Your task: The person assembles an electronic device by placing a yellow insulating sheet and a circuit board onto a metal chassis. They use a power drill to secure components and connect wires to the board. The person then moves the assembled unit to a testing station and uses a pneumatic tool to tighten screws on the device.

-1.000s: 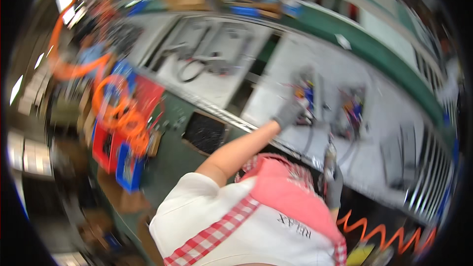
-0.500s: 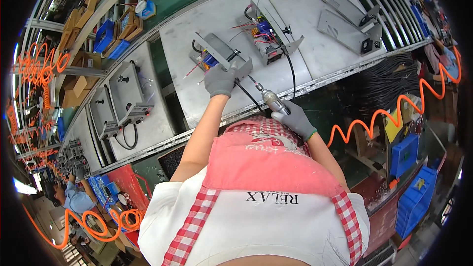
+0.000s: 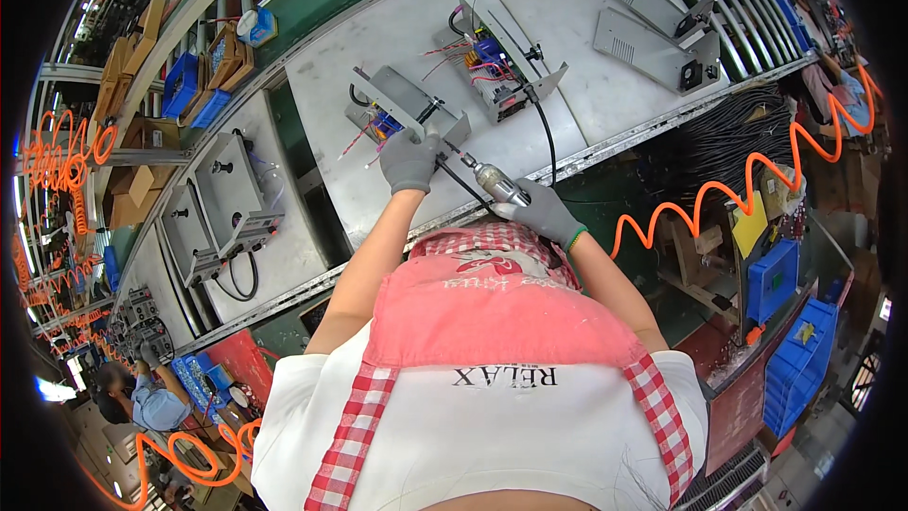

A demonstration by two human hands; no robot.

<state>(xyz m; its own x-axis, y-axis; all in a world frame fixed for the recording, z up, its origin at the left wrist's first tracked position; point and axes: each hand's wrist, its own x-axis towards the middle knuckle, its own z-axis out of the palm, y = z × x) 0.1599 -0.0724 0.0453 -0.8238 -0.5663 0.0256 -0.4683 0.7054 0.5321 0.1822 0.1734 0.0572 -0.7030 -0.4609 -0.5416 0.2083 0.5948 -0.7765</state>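
Note:
My left hand (image 3: 409,163), in a grey glove, is closed against the near edge of a grey metal housing (image 3: 402,95) with blue and red wires inside. What its fingertips pinch, if anything, is hidden. My right hand (image 3: 544,212), also gloved, grips a silver power screwdriver (image 3: 498,184). Its bit points up and left, close to my left fingertips and the housing's front panel. From that panel a black cable (image 3: 463,184) runs down toward the bench edge. Just to the right stands a second wired housing (image 3: 497,61) with its own black cable.
Grey metal panels (image 3: 653,47) lie farther right, beside rollers (image 3: 728,19). Two grey housings (image 3: 232,194) stand on the left board. An orange coiled hose (image 3: 700,222) hangs at right, above blue bins (image 3: 799,360). Another person (image 3: 156,402) works at far left.
The screwdriver has moved left, bringing its bit nearer the housing and my left hand. My left hand has drawn back slightly toward me along the panel. The whole view has shifted a little.

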